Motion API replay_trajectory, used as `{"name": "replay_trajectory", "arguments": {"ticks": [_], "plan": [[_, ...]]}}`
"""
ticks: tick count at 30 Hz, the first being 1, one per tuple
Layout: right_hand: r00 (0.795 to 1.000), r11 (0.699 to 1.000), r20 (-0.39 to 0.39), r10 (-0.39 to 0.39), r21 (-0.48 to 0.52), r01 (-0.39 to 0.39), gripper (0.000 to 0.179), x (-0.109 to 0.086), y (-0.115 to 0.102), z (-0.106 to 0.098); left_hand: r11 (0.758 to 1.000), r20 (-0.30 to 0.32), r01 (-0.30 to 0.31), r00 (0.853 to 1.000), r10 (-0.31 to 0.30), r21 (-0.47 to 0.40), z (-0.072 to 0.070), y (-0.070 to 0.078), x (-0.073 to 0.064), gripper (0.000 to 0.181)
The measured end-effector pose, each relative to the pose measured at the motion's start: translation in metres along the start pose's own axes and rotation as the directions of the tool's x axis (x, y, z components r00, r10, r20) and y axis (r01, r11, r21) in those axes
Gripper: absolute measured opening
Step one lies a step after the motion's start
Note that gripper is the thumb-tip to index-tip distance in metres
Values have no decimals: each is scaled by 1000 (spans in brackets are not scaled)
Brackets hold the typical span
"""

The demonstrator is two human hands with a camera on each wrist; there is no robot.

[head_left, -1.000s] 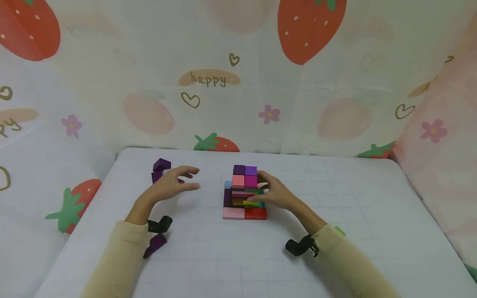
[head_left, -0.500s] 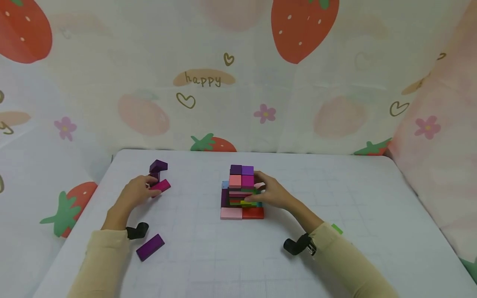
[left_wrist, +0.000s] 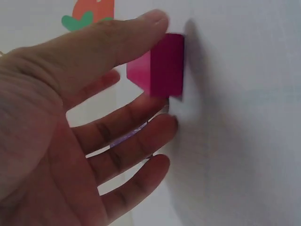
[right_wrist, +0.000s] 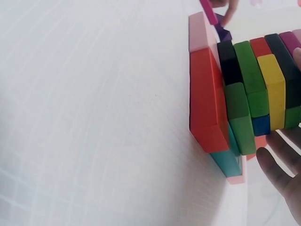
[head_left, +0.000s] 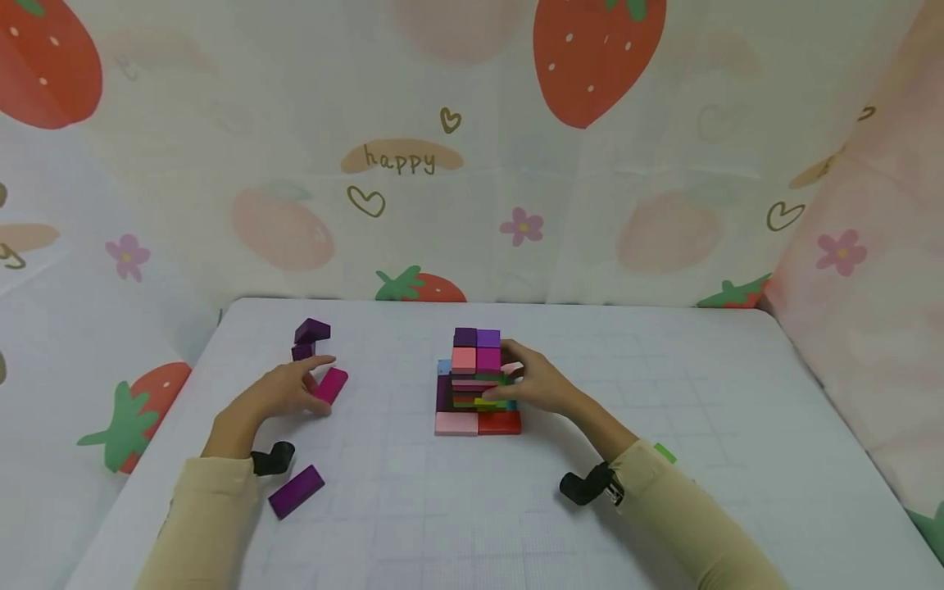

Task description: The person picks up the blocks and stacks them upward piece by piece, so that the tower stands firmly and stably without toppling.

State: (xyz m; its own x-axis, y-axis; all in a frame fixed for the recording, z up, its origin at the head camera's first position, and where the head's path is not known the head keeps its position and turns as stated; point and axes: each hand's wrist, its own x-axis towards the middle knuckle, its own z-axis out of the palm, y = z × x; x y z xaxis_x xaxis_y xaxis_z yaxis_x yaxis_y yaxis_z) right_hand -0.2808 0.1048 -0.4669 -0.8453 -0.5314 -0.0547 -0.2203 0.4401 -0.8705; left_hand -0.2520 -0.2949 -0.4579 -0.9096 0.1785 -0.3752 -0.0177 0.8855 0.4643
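Observation:
My left hand pinches a magenta block between thumb and fingers, close over the left part of the table. In the left wrist view the thumb lies on one side of the magenta block, with the index fingertip at its other side. My right hand holds the right side of a stack of coloured blocks, thumb in front and fingers reaching behind. The stack rises from a pink block and a red block. In the right wrist view, fingers show beside yellow and green blocks.
Dark purple blocks stand just behind my left hand. A purple block lies nearer the front, beside the left wrist camera. A bright green piece shows past the right sleeve. A strawberry-print cloth hangs behind the white table.
My left hand has moved left from the middle and taken hold of the magenta block, which has shifted slightly right and turned. The right hand stays at the stack.

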Motion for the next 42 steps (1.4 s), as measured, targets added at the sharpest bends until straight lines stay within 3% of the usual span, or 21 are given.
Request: {"name": "replay_trajectory", "arguments": {"ticks": [5, 9, 12, 15, 19, 24, 27, 34, 40, 42], "plan": [[1000, 1000, 0, 8, 0, -8, 77, 0, 0, 0, 998, 6, -42, 999, 41, 36, 1, 3, 0, 70], [1000, 1000, -1, 7, 2, -7, 76, 0, -1, 0, 996, -41, -46, 998, 49, 75, 0, 11, 0, 68], [1000, 1000, 6, 7, 10, -8, 76, 0, 0, 0, 994, -104, -90, 990, 96, 60, -2, 24, -1, 69], [1000, 1000, 14, 8, 14, -8, 75, -1, 0, 0, 984, -172, -180, 969, 178, 3, -4, 45, -1, 67], [1000, 1000, 21, 4, 10, -4, 75, -1, 0, -1, 948, -234, -315, 926, 295, -52, -9, 86, -1, 65], [1000, 1000, 18, 3, -4, -3, 75, 0, -1, -1, 895, -280, -444, 865, 417, -37, -11, 136, -1, 65], [1000, 1000, 14, -3, -2, 3, 74, 1, -1, -1, 886, -275, -464, 850, 450, 15, -9, 156, 2, 65], [999, 999, 15, -39, 8, 38, 71, 1, 2, 1, 868, -248, -486, 833, 494, 99, 3, 174, 11, 65], [1000, 1000, 12, -27, 1, 27, 72, 1, 1, 0, 868, -241, -487, 834, 496, 101, 5, 176, 10, 69], [1000, 1000, 9, -18, -1, 18, 72, 0, 1, -1, 875, -245, -480, 842, 481, 67, 3, 172, 7, 72]]}}
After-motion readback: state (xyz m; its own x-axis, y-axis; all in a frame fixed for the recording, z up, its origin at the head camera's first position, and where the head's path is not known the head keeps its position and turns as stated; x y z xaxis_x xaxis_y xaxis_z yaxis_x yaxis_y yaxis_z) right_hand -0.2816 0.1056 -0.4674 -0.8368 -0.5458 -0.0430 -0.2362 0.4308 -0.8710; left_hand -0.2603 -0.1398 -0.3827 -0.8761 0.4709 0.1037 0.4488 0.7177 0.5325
